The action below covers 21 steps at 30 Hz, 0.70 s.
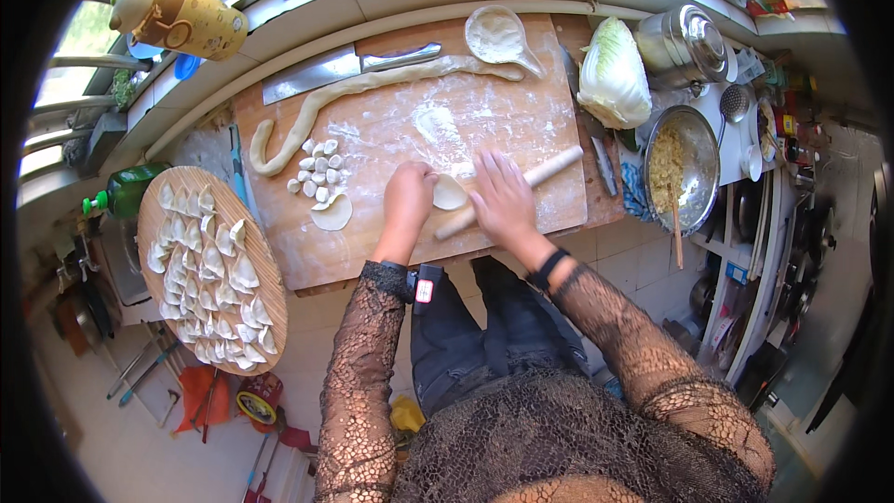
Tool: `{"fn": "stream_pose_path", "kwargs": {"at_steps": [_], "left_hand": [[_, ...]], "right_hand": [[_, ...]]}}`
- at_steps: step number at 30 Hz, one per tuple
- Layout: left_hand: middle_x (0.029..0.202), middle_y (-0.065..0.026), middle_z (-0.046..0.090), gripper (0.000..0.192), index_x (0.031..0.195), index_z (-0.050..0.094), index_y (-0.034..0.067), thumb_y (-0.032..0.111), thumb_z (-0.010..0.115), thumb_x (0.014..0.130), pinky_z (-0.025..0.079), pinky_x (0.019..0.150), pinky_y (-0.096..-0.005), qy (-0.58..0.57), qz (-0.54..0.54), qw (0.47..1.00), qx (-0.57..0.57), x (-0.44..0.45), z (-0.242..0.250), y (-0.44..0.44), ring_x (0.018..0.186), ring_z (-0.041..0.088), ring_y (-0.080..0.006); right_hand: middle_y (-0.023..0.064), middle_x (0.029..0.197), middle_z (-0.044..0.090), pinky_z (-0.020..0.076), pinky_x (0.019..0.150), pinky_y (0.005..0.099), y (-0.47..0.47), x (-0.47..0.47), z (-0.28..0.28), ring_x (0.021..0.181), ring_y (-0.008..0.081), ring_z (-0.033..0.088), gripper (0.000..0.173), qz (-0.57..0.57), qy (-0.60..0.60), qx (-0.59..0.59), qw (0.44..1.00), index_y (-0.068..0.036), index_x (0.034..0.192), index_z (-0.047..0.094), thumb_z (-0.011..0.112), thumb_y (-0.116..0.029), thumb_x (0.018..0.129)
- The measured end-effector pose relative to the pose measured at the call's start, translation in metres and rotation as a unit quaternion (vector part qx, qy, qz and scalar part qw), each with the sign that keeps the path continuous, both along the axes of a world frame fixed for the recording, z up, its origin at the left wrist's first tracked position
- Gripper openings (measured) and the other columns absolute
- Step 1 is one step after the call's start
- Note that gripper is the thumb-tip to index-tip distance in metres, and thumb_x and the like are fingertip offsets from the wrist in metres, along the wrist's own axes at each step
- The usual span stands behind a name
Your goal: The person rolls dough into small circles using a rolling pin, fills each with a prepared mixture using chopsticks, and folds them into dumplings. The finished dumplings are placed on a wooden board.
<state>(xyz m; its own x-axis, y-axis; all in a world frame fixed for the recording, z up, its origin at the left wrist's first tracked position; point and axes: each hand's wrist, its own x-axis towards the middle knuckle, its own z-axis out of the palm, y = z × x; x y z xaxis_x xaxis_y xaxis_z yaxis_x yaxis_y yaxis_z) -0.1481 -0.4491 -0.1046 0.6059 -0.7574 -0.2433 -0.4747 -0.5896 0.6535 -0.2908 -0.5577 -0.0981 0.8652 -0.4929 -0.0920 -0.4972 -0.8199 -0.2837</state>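
Note:
On a floured wooden board (pixel 377 133), my left hand (pixel 410 194) pinches the left edge of a round dough wrapper (pixel 449 192). My right hand (pixel 501 197) lies flat, fingers extended, over the middle of a wooden rolling pin (pixel 555 166). The pin slants beside the wrapper's right edge, and its section under the palm is hidden. Left of my hands are several small cut dough pieces (pixel 320 171), with rolled wrappers (pixel 332 214) just below them. A long dough rope (pixel 307 115) curves along the back of the board.
Behind the rope lies a cleaver (pixel 314 75) near a flour scoop (pixel 496 35). A napa cabbage (pixel 614 77) and a metal bowl of filling (pixel 667 161) with chopsticks (pixel 675 223) stand right. At left, a round tray (pixel 157 251) carries several dumplings (pixel 209 258).

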Motion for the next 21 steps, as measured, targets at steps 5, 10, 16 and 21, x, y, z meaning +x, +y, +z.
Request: {"fn": "stream_pose_path", "kwargs": {"at_steps": [5,10,16,21], "left_hand": [[0.089,-0.0205,0.068,0.016,0.085,0.071,0.002,0.017,0.068,0.08,0.051,0.068,-0.0409,0.119,-0.003,0.992,0.028,-0.005,0.002,0.003,0.077,0.065,-0.0353],[0.084,-0.02,0.068,0.016,0.084,0.07,0.001,0.016,0.069,0.08,0.051,0.066,-0.0396,0.1,0.009,0.992,0.079,-0.002,0.004,-0.01,0.076,0.066,-0.0326],[0.079,-0.0189,0.067,0.017,0.085,0.07,0.0,0.016,0.069,0.079,0.05,0.066,-0.04,0.086,0.05,0.995,-0.028,-0.003,0.0,0.005,0.074,0.066,-0.0334],[0.085,-0.0199,0.067,0.018,0.086,0.07,0.001,0.016,0.07,0.077,0.051,0.07,-0.041,0.075,0.003,0.995,0.065,-0.001,0.0,-0.001,0.078,0.065,-0.0348]], "right_hand": [[0.0156,0.144,0.044,0.0289,0.111,0.0452,-0.003,0.011,-0.003,0.134,0.0306,0.04,0.06,0.018,-0.051,-0.034,0.998,-0.001,0.138,0.044,0.054,-0.035,0.09],[0.017,0.143,0.045,0.0286,0.111,0.0456,-0.006,0.018,-0.028,0.134,0.032,0.04,0.059,0.022,-0.11,-0.081,0.99,-0.001,0.138,0.044,0.052,-0.035,0.091],[0.015,0.144,0.044,0.0255,0.113,0.0453,0.004,-0.007,-0.007,0.136,0.0297,0.039,0.058,-0.002,-0.009,0.003,1.0,-0.001,0.138,0.044,0.052,-0.035,0.091],[0.0156,0.144,0.044,0.0306,0.11,0.0482,-0.008,0.033,-0.01,0.135,0.0308,0.039,0.058,-0.006,-0.1,-0.044,0.994,-0.002,0.139,0.043,0.053,-0.032,0.09]]}}
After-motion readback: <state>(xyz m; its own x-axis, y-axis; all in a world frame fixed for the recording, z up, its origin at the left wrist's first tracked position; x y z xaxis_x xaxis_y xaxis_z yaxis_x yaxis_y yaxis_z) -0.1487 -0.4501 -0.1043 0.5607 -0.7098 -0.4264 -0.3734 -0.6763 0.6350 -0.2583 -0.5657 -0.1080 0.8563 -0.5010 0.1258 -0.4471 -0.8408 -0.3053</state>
